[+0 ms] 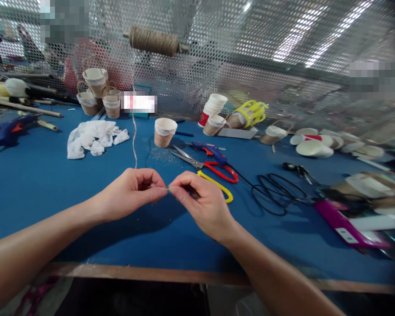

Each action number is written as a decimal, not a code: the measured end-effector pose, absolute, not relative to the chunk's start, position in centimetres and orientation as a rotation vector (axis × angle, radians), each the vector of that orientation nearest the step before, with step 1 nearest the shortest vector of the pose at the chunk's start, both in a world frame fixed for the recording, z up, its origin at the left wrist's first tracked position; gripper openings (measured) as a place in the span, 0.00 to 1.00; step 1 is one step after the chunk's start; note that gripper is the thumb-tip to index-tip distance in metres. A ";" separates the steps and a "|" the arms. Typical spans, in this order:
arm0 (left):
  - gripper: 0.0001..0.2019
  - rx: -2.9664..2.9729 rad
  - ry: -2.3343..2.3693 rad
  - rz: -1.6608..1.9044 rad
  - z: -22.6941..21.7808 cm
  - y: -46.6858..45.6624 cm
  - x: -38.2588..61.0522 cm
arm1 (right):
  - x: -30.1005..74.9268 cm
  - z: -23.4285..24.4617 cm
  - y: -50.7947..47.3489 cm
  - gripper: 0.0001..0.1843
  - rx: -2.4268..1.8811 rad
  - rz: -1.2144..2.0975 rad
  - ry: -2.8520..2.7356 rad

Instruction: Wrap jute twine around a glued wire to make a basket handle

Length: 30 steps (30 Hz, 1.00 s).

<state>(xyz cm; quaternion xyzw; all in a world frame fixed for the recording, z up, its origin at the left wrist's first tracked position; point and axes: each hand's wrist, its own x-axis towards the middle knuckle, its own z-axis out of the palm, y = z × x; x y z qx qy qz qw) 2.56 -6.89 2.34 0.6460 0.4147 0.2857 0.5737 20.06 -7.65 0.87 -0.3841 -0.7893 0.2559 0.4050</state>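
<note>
Forearms lead to left hand and right hand, fingers pinching twine; print on the red cup is unreadable.

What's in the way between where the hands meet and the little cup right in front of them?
Nothing visible. From where the left hand and right hand meet, there's just blue table with crumbs before the cup. The scissors lie just right of that path; the string hangs to its left.

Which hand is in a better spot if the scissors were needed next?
Probably the right hand: it's nearer the scissors, right by their yellow handle. The left hand is farther away, with the twine strand running down to it.
</note>
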 end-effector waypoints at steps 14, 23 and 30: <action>0.10 1.114 0.899 0.685 2.1 -6.2 2.3 | 20.1 1.3 -7.8 0.08 -1.065 0.852 -1.711; 0.09 0.932 0.761 0.610 1.5 -6.0 2.2 | 19.8 1.8 -7.5 0.04 -1.077 1.156 -1.625; 0.08 0.905 0.742 0.571 1.5 -6.0 2.2 | 19.8 1.6 -7.5 0.06 -1.040 1.269 -1.525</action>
